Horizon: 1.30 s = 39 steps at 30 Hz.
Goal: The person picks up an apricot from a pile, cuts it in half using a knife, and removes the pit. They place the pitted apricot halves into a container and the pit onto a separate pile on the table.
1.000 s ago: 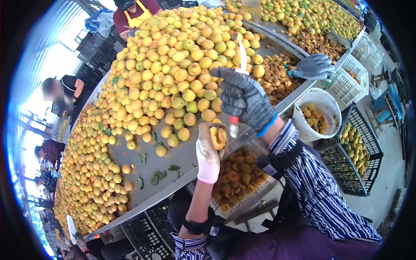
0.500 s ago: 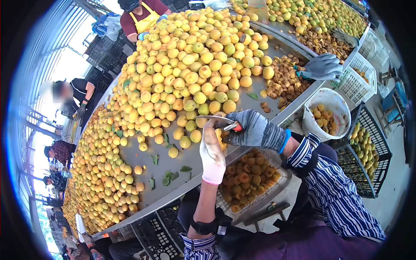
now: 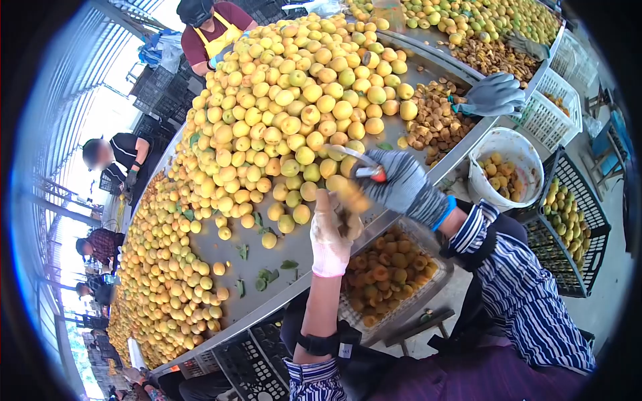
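My right hand [image 3: 401, 186], in a grey striped knit glove with a blue cuff, is closed on a curved knife [image 3: 348, 154] with a red and dark handle. The blade points left over the fruit pile. A motion-blurred piece of apricot [image 3: 349, 194] shows just under the knife hand, between my two hands. My left hand [image 3: 332, 234], in a stained white glove with a pink cuff, is upright just below it with curled fingers. What lies within those fingers is hidden. In front, a big heap of yellow apricots [image 3: 287, 113] covers much of the metal table [image 3: 221, 260].
Below the table edge stands a crate [image 3: 438, 274] of cut apricots. To the right are a white bucket [image 3: 478, 180], a black crate [image 3: 595, 227] of greenish fruit and white baskets [image 3: 542, 123]. Brown pits [image 3: 438, 120] and a grey glove [image 3: 495, 97] lie nearby. Co-workers stand across the table.
My right hand has moved right and away from my left hand, with the knife tilted more steeply. The apricot piece has come into view between the hands. My left hand has dropped slightly.
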Each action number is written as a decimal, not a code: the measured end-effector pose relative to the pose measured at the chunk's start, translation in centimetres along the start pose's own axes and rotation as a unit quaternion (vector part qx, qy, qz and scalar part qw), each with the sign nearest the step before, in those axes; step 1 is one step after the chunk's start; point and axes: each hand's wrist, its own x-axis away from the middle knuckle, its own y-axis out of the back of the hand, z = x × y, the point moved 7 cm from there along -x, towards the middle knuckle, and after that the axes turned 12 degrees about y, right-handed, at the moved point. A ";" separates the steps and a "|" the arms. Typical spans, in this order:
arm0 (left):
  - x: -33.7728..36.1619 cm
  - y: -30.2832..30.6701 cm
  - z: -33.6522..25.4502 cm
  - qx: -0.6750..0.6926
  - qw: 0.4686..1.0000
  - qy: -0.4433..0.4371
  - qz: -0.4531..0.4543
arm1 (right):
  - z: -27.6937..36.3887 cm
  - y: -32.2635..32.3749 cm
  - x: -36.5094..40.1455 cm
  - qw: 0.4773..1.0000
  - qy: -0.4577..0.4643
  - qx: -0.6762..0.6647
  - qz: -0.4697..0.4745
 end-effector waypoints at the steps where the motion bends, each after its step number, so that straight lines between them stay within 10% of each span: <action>1: 0.1 -0.1 -0.4 -0.089 0.995 -0.028 0.035 | -0.7 1.2 -0.3 0.999 -0.026 0.014 -0.021; 9: -1.9 -2.1 2.8 0.013 0.991 0.126 0.036 | -2.9 0.0 0.8 0.994 -0.089 -0.056 -0.015; 16: -2.1 1.0 -0.2 0.003 0.999 0.020 -0.044 | -5.7 1.1 0.8 0.947 -0.230 -0.199 -0.103; 22: -1.0 3.3 -3.0 -0.082 0.990 -0.082 -0.075 | -6.1 10.9 -1.6 0.939 -0.106 0.311 -0.097; 24: -0.8 1.9 -4.1 -0.383 0.886 -0.196 -0.172 | -7.7 13.4 -1.2 0.930 -0.136 0.318 -0.128; 32: -4.8 -3.0 -0.8 -0.592 0.779 -0.086 -0.187 | -8.0 16.9 -0.3 0.944 -0.155 0.097 -0.275; 36: -6.9 -4.2 1.3 -0.761 0.631 -0.055 -0.139 | -8.3 17.2 -0.4 0.943 -0.131 0.071 -0.298; 39: -7.7 -3.1 1.8 -0.707 0.700 0.005 -0.101 | -8.1 17.3 -0.4 0.944 -0.122 0.087 -0.294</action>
